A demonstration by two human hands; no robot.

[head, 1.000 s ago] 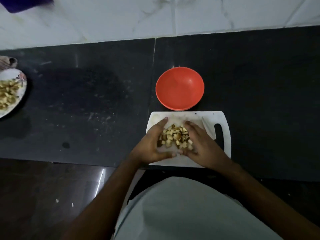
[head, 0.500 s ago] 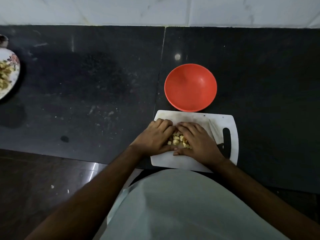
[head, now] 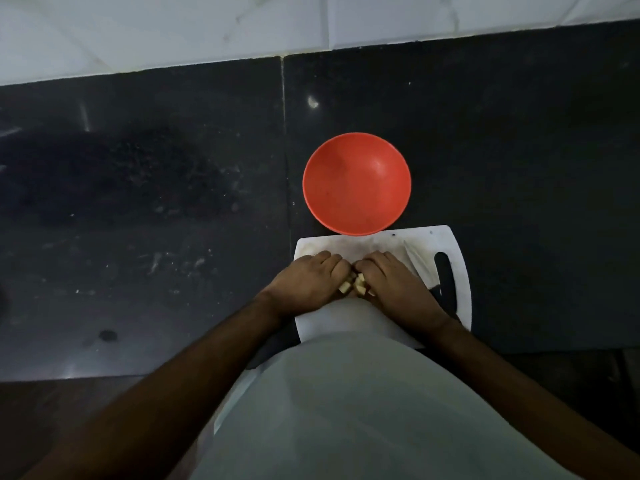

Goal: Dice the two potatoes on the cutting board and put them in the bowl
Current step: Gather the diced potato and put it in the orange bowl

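Diced potato pieces (head: 356,285) lie heaped on the white cutting board (head: 424,241), almost wholly covered by my hands. My left hand (head: 306,284) and my right hand (head: 393,285) are cupped together over the heap, fingertips nearly touching, with only a few yellow cubes showing between them. The orange bowl (head: 356,183) stands just beyond the board's far edge, with nothing in it. A knife (head: 420,266) lies on the board's right side, blade pointing away from me, its dark handle beside my right wrist.
The board and bowl sit on a dark stone counter (head: 156,202) with a seam (head: 285,150) running front to back just left of the bowl. A pale tiled wall (head: 207,22) runs along the back. My light shirt (head: 363,410) hides the board's near edge.
My hands have closed tighter around the potato pieces, which now show far less than before. The view has shifted, and the plate at the left edge is out of frame.
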